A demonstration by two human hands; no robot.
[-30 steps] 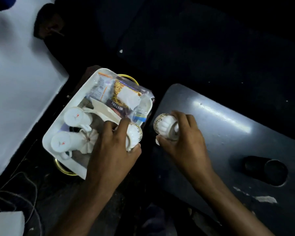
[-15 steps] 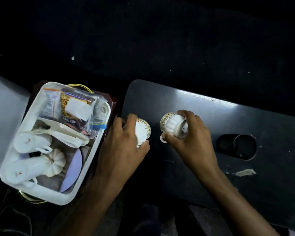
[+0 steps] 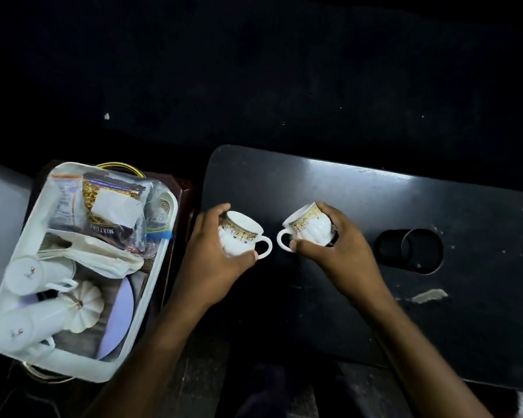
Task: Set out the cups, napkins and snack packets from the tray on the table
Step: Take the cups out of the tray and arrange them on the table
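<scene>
Both cups have turned mouth-up over the table (image 3: 375,191): left hand (image 3: 215,254) closed round left cup (image 3: 239,235), right hand (image 3: 332,251) round right cup (image 3: 310,226). Setting-down seems next; napkins (image 3: 103,257) and packets (image 3: 103,206) wait in tray (image 3: 82,369).

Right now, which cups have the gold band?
The two held cups: left hand's, right hand's, above the table. The two mugs in the tray are plain white.

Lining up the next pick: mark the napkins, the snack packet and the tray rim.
napkins (image 3: 103,258), head view, top fold of the stack
snack packet (image 3: 109,188), head view, printed front
tray (image 3: 163,260), head view, right rim
</scene>
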